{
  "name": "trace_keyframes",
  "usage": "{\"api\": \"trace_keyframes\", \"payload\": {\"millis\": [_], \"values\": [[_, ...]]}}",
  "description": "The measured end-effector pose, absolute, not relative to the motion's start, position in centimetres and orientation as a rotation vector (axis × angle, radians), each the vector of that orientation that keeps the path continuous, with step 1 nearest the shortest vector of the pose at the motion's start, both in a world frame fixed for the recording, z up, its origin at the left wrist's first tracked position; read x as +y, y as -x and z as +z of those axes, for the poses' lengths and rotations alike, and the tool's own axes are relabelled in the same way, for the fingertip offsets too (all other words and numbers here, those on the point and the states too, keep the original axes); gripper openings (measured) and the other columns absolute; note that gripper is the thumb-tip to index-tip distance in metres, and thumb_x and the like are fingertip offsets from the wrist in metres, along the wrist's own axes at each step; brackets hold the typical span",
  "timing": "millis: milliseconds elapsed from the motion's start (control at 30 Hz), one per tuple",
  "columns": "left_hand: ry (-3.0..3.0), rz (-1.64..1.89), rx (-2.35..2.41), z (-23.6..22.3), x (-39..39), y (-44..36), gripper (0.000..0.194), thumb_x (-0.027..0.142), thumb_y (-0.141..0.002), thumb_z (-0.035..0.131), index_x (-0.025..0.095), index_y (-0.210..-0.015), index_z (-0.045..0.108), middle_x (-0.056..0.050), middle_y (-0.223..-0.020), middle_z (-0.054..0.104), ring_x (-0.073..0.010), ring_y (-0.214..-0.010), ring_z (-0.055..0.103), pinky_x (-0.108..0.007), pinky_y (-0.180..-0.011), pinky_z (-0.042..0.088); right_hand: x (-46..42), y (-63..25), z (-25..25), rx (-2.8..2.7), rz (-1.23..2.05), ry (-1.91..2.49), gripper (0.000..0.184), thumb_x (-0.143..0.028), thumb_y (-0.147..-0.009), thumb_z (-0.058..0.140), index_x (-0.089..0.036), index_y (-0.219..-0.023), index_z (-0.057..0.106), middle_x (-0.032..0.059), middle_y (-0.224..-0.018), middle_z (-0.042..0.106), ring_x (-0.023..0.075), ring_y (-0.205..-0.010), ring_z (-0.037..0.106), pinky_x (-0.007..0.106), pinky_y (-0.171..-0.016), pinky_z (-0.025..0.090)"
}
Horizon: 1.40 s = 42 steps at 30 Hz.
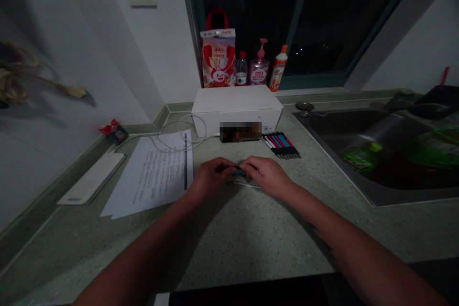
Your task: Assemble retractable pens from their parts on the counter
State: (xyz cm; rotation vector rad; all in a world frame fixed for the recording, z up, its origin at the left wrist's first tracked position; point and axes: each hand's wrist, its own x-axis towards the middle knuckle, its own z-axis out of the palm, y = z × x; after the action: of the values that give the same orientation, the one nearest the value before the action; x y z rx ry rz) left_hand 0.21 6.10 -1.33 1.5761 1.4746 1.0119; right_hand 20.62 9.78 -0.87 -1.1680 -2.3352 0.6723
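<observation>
In the middle of the counter, my left hand [211, 178] and my right hand [267, 174] nearly meet, fingers pinched. Between their fingertips is a small, slim blue piece [238, 173] that looks like part of a pen; the fingers cover most of it. A thin, clear-and-white strip [247, 185] lies on the counter just under my right fingers. Beyond my right hand, several pens [281, 145] in red, blue, white and black lie side by side with their tips toward me.
A white box [236, 100] stands behind a phone [240, 132] with a white cable [172, 149]. Printed sheets [154, 172] and a flat white case [91, 179] lie left. The sink [337, 167] is at right. Bottles [258, 69] and a red bag [218, 60] line the window.
</observation>
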Motion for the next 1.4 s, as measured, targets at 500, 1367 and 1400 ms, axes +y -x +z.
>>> {"api": "trace_keyframes", "payload": {"millis": [500, 1367, 1400], "values": [[-2.064, 0.768, 1.932, -3.5, 7.6, 3.1, 0.009, 0.016, -0.081, 0.067, 0.021, -0.078, 0.074, -0.012, -0.088, 0.070, -0.0301, -0.090, 0.063, -0.046, -0.086, 0.048, 9.6, -21.7, -1.1, -2.662, 0.551, 1.150, 0.009, -0.014, -0.081, 0.068, -0.023, -0.080, 0.069, 0.0028, -0.083, 0.069, 0.0176, -0.070, 0.060, 0.029, -0.061, 0.034], [-2.309, 0.186, 1.624, -1.4, 5.9, 1.0, 0.016, 0.019, -0.089, 0.058, 0.019, -0.088, 0.074, -0.008, -0.094, 0.069, -0.0231, -0.088, 0.064, -0.034, -0.079, 0.046, 9.6, -21.4, -1.3, -2.749, 0.376, 1.244, 0.010, -0.016, -0.082, 0.062, -0.020, -0.083, 0.071, 0.0038, -0.083, 0.070, 0.0155, -0.068, 0.059, 0.029, -0.060, 0.027], [-2.310, 0.183, 1.624, -1.4, 5.9, 1.1, 0.016, 0.019, -0.089, 0.058, 0.019, -0.088, 0.074, -0.008, -0.094, 0.069, -0.0232, -0.088, 0.064, -0.034, -0.079, 0.046, 9.6, -21.4, -1.3, -2.752, 0.382, 1.245, 0.010, -0.016, -0.081, 0.062, -0.020, -0.083, 0.071, 0.0038, -0.083, 0.070, 0.0153, -0.068, 0.059, 0.029, -0.060, 0.027]]}}
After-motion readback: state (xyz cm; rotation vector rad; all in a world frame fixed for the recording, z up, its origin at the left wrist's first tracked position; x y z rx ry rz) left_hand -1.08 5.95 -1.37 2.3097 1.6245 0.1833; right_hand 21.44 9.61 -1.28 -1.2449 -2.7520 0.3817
